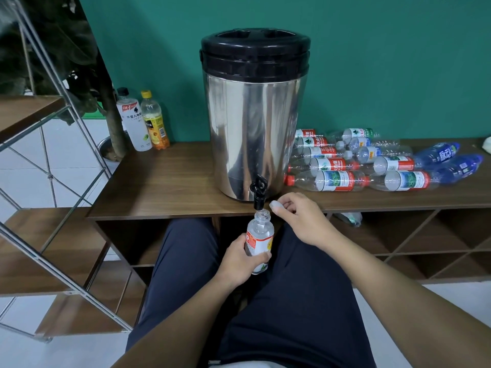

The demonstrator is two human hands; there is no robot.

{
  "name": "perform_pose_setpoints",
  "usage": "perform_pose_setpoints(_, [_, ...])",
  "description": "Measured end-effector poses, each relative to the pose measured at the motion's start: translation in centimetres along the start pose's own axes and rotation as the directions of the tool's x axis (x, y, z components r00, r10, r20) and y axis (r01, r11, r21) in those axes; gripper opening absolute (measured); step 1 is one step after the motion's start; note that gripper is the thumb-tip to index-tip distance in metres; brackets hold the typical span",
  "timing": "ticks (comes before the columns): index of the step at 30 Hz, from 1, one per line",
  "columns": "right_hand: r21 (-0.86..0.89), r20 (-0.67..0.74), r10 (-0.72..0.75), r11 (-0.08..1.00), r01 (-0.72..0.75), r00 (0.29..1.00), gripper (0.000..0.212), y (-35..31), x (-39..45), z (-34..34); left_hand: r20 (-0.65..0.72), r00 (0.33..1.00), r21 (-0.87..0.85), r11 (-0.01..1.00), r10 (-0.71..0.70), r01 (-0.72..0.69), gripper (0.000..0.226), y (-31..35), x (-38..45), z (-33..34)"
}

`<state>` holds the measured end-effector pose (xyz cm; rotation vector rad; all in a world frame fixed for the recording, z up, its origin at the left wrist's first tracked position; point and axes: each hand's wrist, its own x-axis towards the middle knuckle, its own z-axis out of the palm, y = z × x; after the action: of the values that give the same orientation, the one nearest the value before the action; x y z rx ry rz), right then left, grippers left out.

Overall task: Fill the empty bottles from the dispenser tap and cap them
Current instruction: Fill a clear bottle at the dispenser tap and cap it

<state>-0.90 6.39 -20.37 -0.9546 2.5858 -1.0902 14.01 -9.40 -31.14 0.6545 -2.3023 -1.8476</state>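
Observation:
A steel dispenser [252, 123] with a black lid stands on the wooden shelf top [164, 187]. Its black tap [258, 191] hangs over the front edge. My left hand [239, 258] grips a clear bottle [259, 235] with a red and white label, upright, its open neck just below the tap's spout. My right hand [295, 216] is to the right of the bottle's neck and pinches a white cap [276, 205] between thumb and fingers. Several empty bottles [372, 163] lie on their sides to the right of the dispenser.
Two capped drink bottles, one white [132, 120] and one yellow [155, 123], stand at the back left of the shelf top. A metal-framed rack [53, 144] rises on the left. Open cubbies [398, 243] lie below the top. My legs are under the bottle.

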Motion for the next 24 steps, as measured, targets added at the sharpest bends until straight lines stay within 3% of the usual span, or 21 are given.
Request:
perform_pose_setpoints(3, [0.049,0.093,-0.059,0.997,0.055,0.994,0.022,-1.1,-1.3,-0.6,0.011,1.0,-0.001,1.0,0.012,-0.012,0.048,0.3,-0.4,0.0])
perform_pose_setpoints(7, [-0.032,0.155,-0.135,0.989,0.141,0.979,0.008,-1.7,-2.1,-0.8,0.029,0.999,0.014,0.999,0.035,-0.035,0.051,0.7,-1.2,-0.1])
perform_pose_setpoints(17, [-0.198,0.416,-0.291,0.896,0.398,0.861,0.02,-5.7,-3.3,-5.5,0.072,0.991,0.017,0.993,0.116,-0.117,0.046,2.8,-3.7,-1.1])
perform_pose_setpoints(21, [-0.228,0.468,-0.316,0.859,0.458,0.825,0.016,-7.8,-3.6,-6.8,0.097,0.984,-0.008,0.989,0.149,-0.149,0.043,3.9,-4.7,-1.7])
perform_pose_setpoints(24, [-0.339,0.453,-0.285,0.821,0.459,0.845,0.006,-9.5,-3.7,-6.9,0.084,0.982,-0.032,0.986,0.167,-0.164,0.042,4.8,-5.6,-2.4])
